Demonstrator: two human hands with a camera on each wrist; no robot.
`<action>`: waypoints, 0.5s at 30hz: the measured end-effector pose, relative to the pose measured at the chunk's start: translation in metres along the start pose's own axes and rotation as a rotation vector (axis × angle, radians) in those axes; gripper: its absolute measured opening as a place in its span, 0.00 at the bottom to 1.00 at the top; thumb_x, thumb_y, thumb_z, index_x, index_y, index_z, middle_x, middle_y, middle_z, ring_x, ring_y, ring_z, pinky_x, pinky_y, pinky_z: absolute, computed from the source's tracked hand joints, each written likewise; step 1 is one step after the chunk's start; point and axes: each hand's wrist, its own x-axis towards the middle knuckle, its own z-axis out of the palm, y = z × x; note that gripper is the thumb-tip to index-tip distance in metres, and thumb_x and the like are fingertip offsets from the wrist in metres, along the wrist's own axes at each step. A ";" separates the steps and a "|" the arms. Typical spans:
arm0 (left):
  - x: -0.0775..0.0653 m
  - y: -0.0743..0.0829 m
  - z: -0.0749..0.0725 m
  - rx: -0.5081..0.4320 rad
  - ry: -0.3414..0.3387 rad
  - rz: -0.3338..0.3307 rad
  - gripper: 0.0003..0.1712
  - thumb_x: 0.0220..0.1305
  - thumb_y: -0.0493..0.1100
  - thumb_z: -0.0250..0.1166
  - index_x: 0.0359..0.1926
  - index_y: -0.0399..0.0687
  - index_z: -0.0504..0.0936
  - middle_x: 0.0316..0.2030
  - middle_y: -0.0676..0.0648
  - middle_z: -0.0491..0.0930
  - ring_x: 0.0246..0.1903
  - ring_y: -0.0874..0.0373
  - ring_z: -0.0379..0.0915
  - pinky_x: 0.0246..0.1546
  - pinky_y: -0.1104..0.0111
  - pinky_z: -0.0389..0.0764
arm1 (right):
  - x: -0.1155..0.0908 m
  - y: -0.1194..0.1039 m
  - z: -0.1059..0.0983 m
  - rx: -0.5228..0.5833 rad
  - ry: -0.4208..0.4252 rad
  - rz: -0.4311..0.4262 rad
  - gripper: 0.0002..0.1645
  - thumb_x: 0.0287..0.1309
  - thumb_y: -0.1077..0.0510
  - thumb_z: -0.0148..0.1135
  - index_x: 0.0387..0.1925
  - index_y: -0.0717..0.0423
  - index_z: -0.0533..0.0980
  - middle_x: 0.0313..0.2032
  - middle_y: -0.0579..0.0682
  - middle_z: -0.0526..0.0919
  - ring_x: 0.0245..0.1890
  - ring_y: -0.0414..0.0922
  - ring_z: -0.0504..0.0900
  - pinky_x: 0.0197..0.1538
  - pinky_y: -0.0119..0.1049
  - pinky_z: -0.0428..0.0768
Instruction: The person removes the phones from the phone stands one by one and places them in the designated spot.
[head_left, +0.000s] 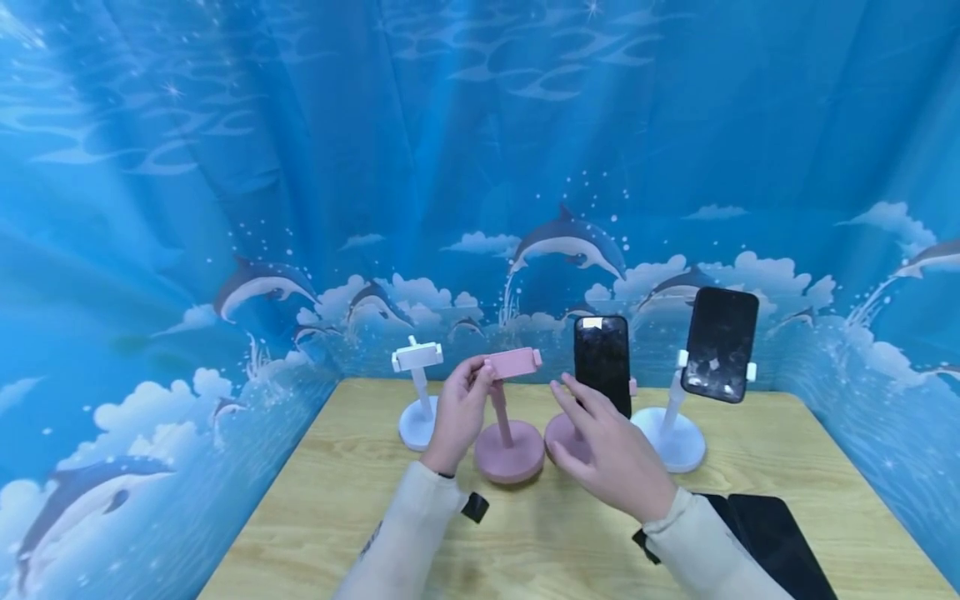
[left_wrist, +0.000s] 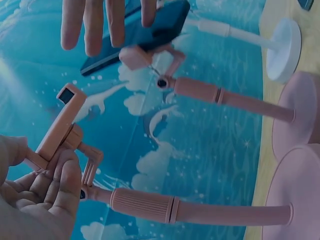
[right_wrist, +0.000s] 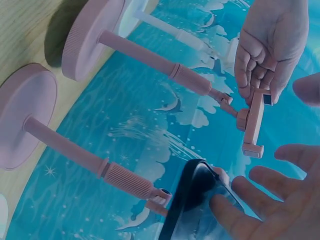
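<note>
My left hand [head_left: 459,410] pinches the left end of the clamp on a pink phone stand [head_left: 510,454]. In the left wrist view, its thumb and fingers close around one end of that clamp [left_wrist: 59,122], which holds no phone. My right hand [head_left: 611,450] hovers to the right with fingers spread and nothing held. In the head view it overlaps a second pink phone stand [head_left: 564,437], whose clamp carries an upright black phone [head_left: 602,354]. The right wrist view has the free end of the bare clamp [right_wrist: 252,150] near the right fingers [right_wrist: 290,155].
A white phone stand [head_left: 417,421] with a bare clamp stands at the left. At the right, another white stand [head_left: 678,442] holds a tilted black phone [head_left: 722,343]. Black phones [head_left: 776,542] lie on the wooden table [head_left: 300,517] under the right forearm. A dolphin-print curtain [head_left: 480,167] hangs behind.
</note>
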 end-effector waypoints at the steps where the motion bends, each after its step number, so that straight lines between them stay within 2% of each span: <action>1: 0.003 -0.001 0.000 0.001 -0.004 0.004 0.24 0.81 0.45 0.54 0.67 0.32 0.72 0.49 0.38 0.83 0.50 0.48 0.81 0.58 0.55 0.82 | 0.001 0.001 0.001 0.001 -0.002 -0.001 0.44 0.64 0.47 0.69 0.77 0.51 0.64 0.75 0.55 0.66 0.70 0.58 0.72 0.55 0.55 0.85; 8: 0.019 -0.012 -0.004 0.034 -0.016 -0.014 0.25 0.82 0.47 0.53 0.68 0.33 0.72 0.49 0.38 0.82 0.51 0.44 0.80 0.59 0.49 0.80 | 0.004 0.004 0.004 0.013 0.011 0.002 0.44 0.63 0.49 0.71 0.77 0.51 0.65 0.75 0.56 0.67 0.69 0.58 0.72 0.57 0.57 0.83; 15: 0.025 -0.021 -0.008 0.045 -0.023 -0.029 0.25 0.82 0.47 0.53 0.69 0.34 0.72 0.50 0.38 0.82 0.53 0.42 0.79 0.60 0.47 0.78 | 0.004 0.006 0.006 -0.006 0.023 -0.013 0.43 0.62 0.51 0.72 0.76 0.51 0.67 0.74 0.55 0.68 0.68 0.56 0.73 0.54 0.53 0.85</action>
